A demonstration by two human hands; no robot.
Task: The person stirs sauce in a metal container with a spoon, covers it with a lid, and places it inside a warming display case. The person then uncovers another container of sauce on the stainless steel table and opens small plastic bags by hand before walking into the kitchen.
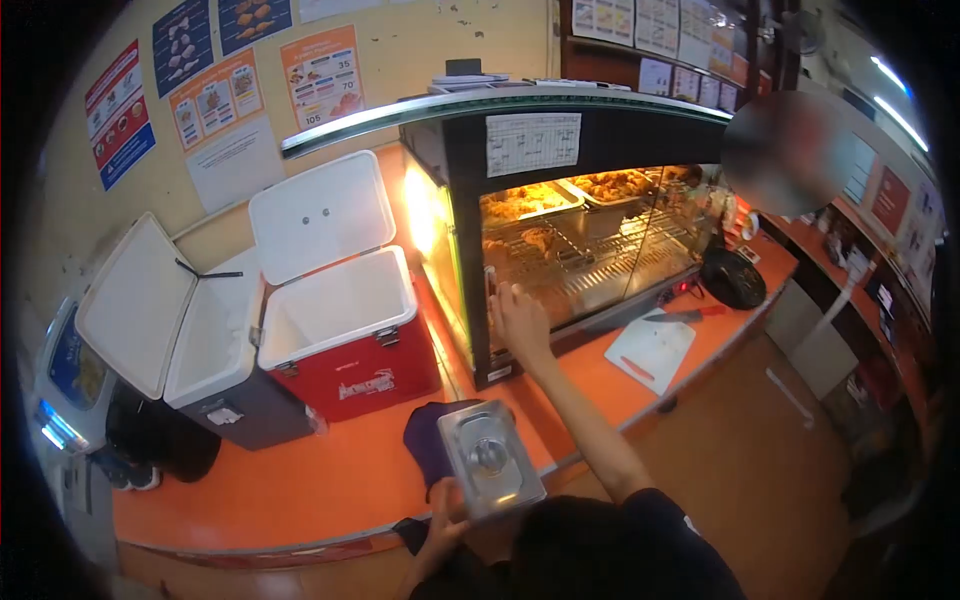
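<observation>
My left hand (447,512) is closed on the near-left side of a lidded stainless steel food pan (480,420), held over the counter's front edge. A dark blue cloth-like item, perhaps a cap (425,445), lies partly under the pan. My right hand (518,318) reaches forward to the heated display cabinet (462,150), fingers bent at the left side of its glass door (575,285), by the handle. Exactly how the fingertips grip is hard to see. Behind the glass, trays of fried food (525,203) sit on the upper level, with a few pieces on the wire rack (610,265).
A red cooler box (365,370) and a grey one (265,420) stand with lids raised on the orange counter (350,490). To the right are a white cutting board (650,352), a red-handled knife (680,316) and a black round item (733,280). A person stands beyond the cabinet.
</observation>
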